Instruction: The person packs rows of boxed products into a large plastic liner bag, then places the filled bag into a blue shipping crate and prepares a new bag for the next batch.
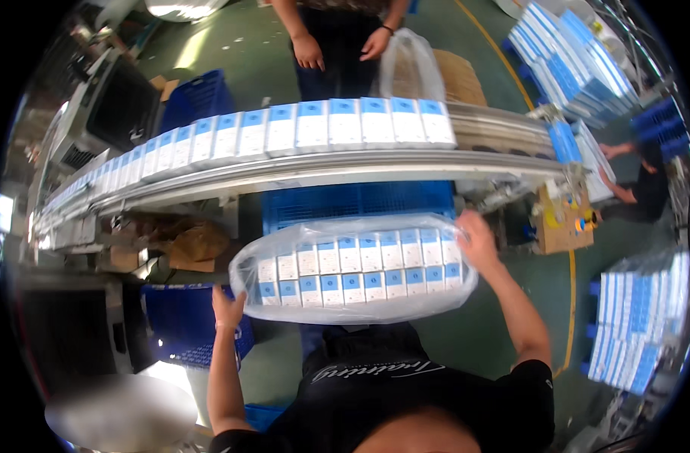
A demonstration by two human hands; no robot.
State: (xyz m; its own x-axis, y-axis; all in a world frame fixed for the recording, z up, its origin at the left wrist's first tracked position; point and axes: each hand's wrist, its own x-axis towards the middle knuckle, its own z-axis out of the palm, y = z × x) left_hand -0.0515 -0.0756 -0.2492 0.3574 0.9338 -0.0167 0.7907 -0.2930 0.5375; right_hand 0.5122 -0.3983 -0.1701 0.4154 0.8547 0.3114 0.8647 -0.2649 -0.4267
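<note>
I hold a clear plastic bag (352,272) filled with two rows of white-and-blue boxes, level in front of my chest. My left hand (228,309) grips the bag's left end from below. My right hand (475,240) grips its right end near the top. Beyond the bag runs a metal conveyor (300,170) carrying a long line of the same white-and-blue boxes (345,124).
A blue plastic crate (360,202) sits under the conveyor, another blue crate (183,321) at my left. A person's hands (341,47) and a clear bag (409,68) are across the conveyor. Stacks of boxes (639,317) stand right; another person (639,177) works at far right.
</note>
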